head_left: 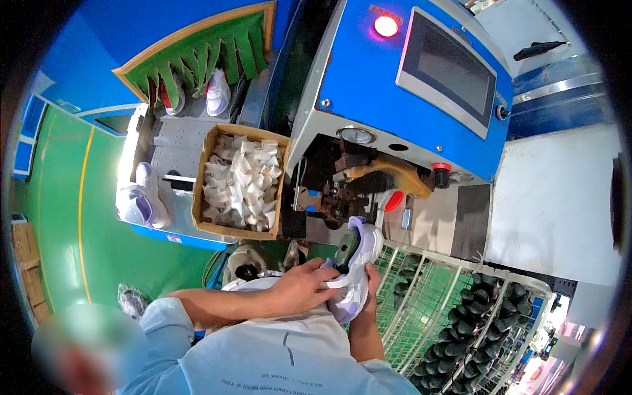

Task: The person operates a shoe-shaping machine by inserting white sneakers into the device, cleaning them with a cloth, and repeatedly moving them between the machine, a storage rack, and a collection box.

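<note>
- The left hand (304,286) is closed over the side of a white and lilac shoe (355,270), fingers wrapped across its upper.
- The right hand (370,289) grips the same shoe from underneath on the far side; only part of it shows, so how tightly it closes cannot be told.
- The shoe sits upright between both hands, toe raised toward the dark metal fixture (342,191) at the front of the blue machine (408,85), near it but not touching.
- Judged from this, doing it well calls for both hands keeping the shoe square to the fixture and fingers away from the metal parts.
- A cardboard box (240,181) of white pieces stands to the left, and a wire rack (428,296) of dark shoe forms to the right.
</note>
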A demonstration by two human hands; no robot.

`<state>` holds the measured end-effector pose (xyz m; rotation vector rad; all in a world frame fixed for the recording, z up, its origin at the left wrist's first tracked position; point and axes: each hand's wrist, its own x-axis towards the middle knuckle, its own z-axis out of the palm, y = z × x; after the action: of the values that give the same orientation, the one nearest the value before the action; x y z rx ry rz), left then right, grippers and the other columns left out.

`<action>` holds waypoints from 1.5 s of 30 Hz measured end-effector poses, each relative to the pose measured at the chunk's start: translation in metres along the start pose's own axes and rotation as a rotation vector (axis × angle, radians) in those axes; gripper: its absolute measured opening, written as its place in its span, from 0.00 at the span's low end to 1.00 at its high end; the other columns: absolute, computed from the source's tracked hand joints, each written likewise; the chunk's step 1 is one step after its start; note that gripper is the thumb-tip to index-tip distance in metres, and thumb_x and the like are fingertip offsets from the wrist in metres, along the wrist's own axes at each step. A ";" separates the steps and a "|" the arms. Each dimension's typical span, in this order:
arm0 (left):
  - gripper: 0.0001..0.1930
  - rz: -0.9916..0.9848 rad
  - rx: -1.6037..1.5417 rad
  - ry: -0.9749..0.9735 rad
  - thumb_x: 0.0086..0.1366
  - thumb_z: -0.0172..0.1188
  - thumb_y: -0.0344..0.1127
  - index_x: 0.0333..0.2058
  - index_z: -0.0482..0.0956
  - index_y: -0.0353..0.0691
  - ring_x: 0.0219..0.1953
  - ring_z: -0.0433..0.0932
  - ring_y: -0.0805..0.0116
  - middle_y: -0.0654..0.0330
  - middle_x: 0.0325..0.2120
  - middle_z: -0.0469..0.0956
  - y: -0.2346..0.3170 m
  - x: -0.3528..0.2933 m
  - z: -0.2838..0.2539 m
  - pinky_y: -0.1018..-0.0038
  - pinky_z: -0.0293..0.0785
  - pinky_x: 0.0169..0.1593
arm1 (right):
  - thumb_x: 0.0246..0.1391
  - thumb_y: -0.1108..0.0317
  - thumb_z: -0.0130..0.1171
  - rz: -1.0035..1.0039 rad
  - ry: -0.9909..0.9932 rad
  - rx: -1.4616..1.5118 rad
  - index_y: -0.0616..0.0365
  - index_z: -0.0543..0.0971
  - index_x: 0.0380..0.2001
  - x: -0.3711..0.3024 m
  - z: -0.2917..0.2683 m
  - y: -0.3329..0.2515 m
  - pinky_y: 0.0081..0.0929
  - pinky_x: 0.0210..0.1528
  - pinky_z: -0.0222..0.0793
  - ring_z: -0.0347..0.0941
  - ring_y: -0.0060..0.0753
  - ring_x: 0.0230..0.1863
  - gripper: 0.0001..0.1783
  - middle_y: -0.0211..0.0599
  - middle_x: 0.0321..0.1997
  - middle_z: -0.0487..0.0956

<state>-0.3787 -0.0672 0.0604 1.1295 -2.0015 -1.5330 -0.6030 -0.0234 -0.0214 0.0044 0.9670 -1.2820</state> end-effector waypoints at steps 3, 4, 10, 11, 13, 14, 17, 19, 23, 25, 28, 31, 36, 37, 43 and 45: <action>0.17 -0.053 0.089 -0.030 0.53 0.65 0.38 0.42 0.78 0.41 0.46 0.74 0.49 0.46 0.39 0.76 -0.002 -0.003 -0.003 0.59 0.76 0.47 | 0.49 0.68 0.59 -0.064 0.016 -0.060 0.61 0.67 0.56 0.004 -0.022 0.000 0.36 0.47 0.75 0.77 0.39 0.43 0.29 0.40 0.47 0.77; 0.17 0.050 0.180 0.056 0.53 0.65 0.37 0.41 0.78 0.41 0.44 0.75 0.50 0.46 0.39 0.76 -0.004 0.001 -0.006 0.59 0.76 0.46 | 0.49 0.70 0.59 -0.105 0.058 -0.121 0.61 0.67 0.57 0.007 -0.026 -0.002 0.35 0.47 0.75 0.77 0.39 0.44 0.30 0.40 0.48 0.77; 0.14 0.189 0.301 0.211 0.56 0.63 0.44 0.32 0.80 0.38 0.32 0.79 0.53 0.51 0.31 0.78 -0.057 0.024 0.017 0.61 0.77 0.34 | 0.44 0.75 0.62 -0.300 0.165 -0.527 0.60 0.63 0.63 0.002 0.036 -0.037 0.29 0.52 0.69 0.73 0.36 0.50 0.39 0.40 0.54 0.74; 0.18 0.063 0.250 0.118 0.59 0.61 0.48 0.30 0.79 0.35 0.28 0.79 0.50 0.49 0.24 0.78 -0.060 0.028 0.021 0.60 0.76 0.33 | 0.44 0.74 0.63 -0.312 0.092 -0.583 0.60 0.61 0.65 0.000 0.058 -0.048 0.28 0.54 0.66 0.71 0.35 0.53 0.42 0.41 0.55 0.73; 0.19 -0.185 0.013 0.119 0.59 0.60 0.48 0.29 0.77 0.33 0.26 0.78 0.48 0.48 0.21 0.78 -0.039 0.041 0.016 0.60 0.75 0.31 | 0.44 0.75 0.63 -0.421 0.111 -0.739 0.60 0.58 0.66 0.007 0.083 -0.062 0.28 0.55 0.66 0.70 0.35 0.53 0.44 0.43 0.56 0.72; 0.20 -0.309 -0.107 0.116 0.60 0.60 0.48 0.29 0.77 0.32 0.25 0.78 0.47 0.47 0.20 0.78 -0.030 0.048 0.015 0.60 0.74 0.31 | 0.44 0.75 0.63 -0.475 0.120 -0.818 0.60 0.57 0.67 0.010 0.094 -0.068 0.29 0.55 0.66 0.70 0.35 0.53 0.45 0.44 0.56 0.72; 0.17 -0.369 -0.400 0.208 0.61 0.59 0.43 0.34 0.78 0.30 0.25 0.79 0.59 0.50 0.22 0.80 -0.037 0.076 0.031 0.66 0.74 0.32 | 0.44 0.73 0.66 -0.529 0.150 -0.929 0.62 0.53 0.68 0.024 0.125 -0.078 0.29 0.55 0.66 0.69 0.35 0.56 0.49 0.47 0.59 0.69; 0.16 -0.376 -0.710 0.278 0.61 0.56 0.39 0.35 0.78 0.27 0.27 0.82 0.64 0.51 0.22 0.80 -0.037 0.092 0.040 0.65 0.76 0.31 | 0.43 0.68 0.70 -0.658 0.119 -1.136 0.57 0.52 0.69 0.044 0.123 -0.083 0.34 0.58 0.66 0.68 0.43 0.59 0.52 0.55 0.62 0.66; 0.13 -0.583 -0.691 0.194 0.60 0.58 0.33 0.35 0.78 0.24 0.25 0.82 0.62 0.50 0.24 0.81 -0.037 0.112 0.030 0.67 0.80 0.31 | 0.39 0.63 0.70 -0.587 0.316 -1.827 0.41 0.52 0.69 0.072 0.125 -0.073 0.40 0.59 0.65 0.68 0.60 0.58 0.55 0.68 0.59 0.66; 0.14 -0.667 -0.997 0.241 0.60 0.59 0.33 0.34 0.78 0.23 0.25 0.82 0.60 0.49 0.25 0.81 -0.088 0.117 0.068 0.66 0.81 0.31 | 0.43 0.55 0.66 -0.385 0.375 -2.096 0.40 0.52 0.69 0.079 0.164 -0.055 0.45 0.60 0.63 0.63 0.68 0.60 0.51 0.72 0.63 0.59; 0.13 -0.689 -1.177 0.221 0.61 0.60 0.34 0.32 0.78 0.24 0.25 0.81 0.59 0.49 0.25 0.80 -0.093 0.122 0.055 0.63 0.80 0.29 | 0.47 0.51 0.62 -0.401 0.503 -2.086 0.45 0.53 0.68 0.103 0.148 -0.052 0.48 0.62 0.60 0.58 0.70 0.63 0.47 0.74 0.63 0.57; 0.10 -0.672 -1.316 0.238 0.61 0.59 0.34 0.30 0.79 0.30 0.23 0.80 0.60 0.51 0.22 0.80 -0.121 0.122 0.054 0.66 0.78 0.27 | 0.48 0.53 0.63 -0.469 0.483 -2.055 0.52 0.56 0.67 0.112 0.158 -0.054 0.50 0.63 0.57 0.56 0.71 0.64 0.46 0.72 0.65 0.56; 0.11 -0.422 -0.789 -0.093 0.62 0.55 0.36 0.29 0.79 0.34 0.23 0.80 0.64 0.54 0.24 0.81 -0.137 0.072 0.034 0.71 0.75 0.27 | 0.46 0.55 0.66 -0.580 0.552 -2.003 0.49 0.57 0.66 0.106 0.143 -0.050 0.51 0.59 0.62 0.61 0.69 0.60 0.46 0.69 0.64 0.55; 0.11 -0.527 -0.861 -0.115 0.62 0.55 0.37 0.29 0.79 0.34 0.23 0.79 0.65 0.54 0.24 0.81 -0.124 0.066 0.021 0.71 0.75 0.27 | 0.45 0.55 0.66 -0.631 0.553 -1.979 0.49 0.57 0.66 0.105 0.140 -0.049 0.51 0.59 0.62 0.61 0.69 0.60 0.46 0.69 0.63 0.55; 0.17 -0.518 -0.736 -0.002 0.63 0.53 0.45 0.33 0.78 0.36 0.26 0.78 0.67 0.53 0.26 0.81 -0.116 0.063 -0.001 0.71 0.75 0.31 | 0.44 0.64 0.68 -1.019 0.481 -1.761 0.48 0.56 0.67 0.083 0.149 -0.030 0.53 0.58 0.60 0.58 0.72 0.60 0.48 0.67 0.62 0.57; 0.21 -0.504 -0.741 -0.100 0.64 0.52 0.52 0.36 0.79 0.37 0.28 0.78 0.68 0.53 0.28 0.81 -0.107 0.061 -0.014 0.72 0.76 0.33 | 0.43 0.64 0.69 -0.967 0.503 -1.690 0.48 0.56 0.67 0.055 0.132 -0.011 0.52 0.59 0.59 0.57 0.72 0.61 0.49 0.66 0.62 0.57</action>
<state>-0.3671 -0.1321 -0.0441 1.2692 -1.0275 -2.3334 -0.5345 -0.1368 0.0329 -1.6655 2.3986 -0.8595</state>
